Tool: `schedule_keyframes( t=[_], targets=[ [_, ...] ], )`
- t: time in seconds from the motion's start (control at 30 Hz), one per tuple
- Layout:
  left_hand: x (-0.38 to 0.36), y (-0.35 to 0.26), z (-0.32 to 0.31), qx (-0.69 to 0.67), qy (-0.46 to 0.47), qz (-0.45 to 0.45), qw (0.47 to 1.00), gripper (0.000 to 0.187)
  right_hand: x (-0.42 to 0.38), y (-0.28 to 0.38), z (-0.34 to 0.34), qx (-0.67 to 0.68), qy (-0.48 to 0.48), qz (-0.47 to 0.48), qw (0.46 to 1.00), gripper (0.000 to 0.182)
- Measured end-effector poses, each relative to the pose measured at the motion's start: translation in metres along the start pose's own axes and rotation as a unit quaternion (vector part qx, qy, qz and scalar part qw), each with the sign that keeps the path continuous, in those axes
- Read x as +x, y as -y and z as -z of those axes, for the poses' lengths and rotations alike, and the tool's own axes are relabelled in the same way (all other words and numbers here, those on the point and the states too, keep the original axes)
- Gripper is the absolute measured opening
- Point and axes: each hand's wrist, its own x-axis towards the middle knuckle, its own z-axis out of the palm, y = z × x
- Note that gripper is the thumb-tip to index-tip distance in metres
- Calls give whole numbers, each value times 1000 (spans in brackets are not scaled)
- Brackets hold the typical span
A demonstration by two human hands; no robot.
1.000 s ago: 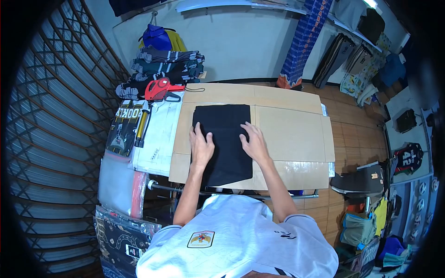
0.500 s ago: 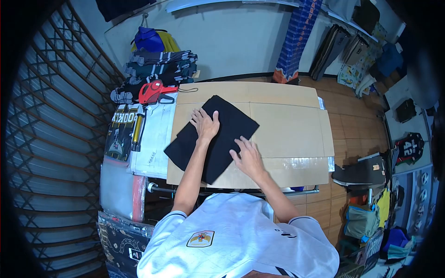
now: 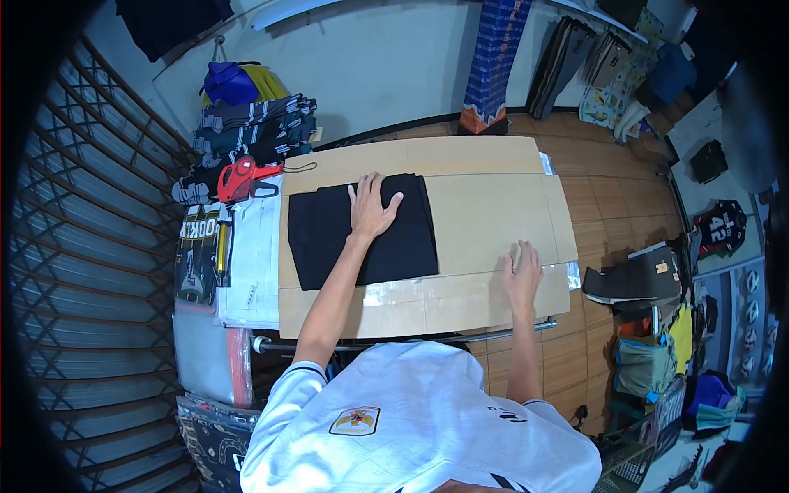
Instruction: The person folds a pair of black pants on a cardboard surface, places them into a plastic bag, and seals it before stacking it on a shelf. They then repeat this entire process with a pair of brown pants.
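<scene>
A folded black garment (image 3: 403,246) lies on the cardboard-covered table (image 3: 485,218), its long edges roughly in line with the table's. My left hand (image 3: 373,215) rests flat on the upper middle of the cloth, fingers spread. Well to the right of the garment, my right hand (image 3: 523,275) is over the cardboard near its front right part, with fingers apart and nothing in it.
Left of the cardboard are a red tape dispenser (image 3: 240,179), a yellow-and-black cylindrical tool (image 3: 222,251) and white plastic packs (image 3: 251,279). Stacked folded clothes (image 3: 259,123) stand behind. A metal rail (image 3: 427,341) runs along the front edge. A folding lattice gate (image 3: 90,246) is at left.
The black garment has turned from a diagonal position to lie straight on the cardboard. My right hand has left it and moved right; my left hand stays on it. The view has shifted slightly.
</scene>
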Motion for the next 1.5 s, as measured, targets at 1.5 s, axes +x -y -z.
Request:
schedule_keyframes(
  t=[1.5],
  targets=[
    [-324,166,159,-6,-472,424,772,29,54,62,-86,-132,174,84,972,68]
  ],
)
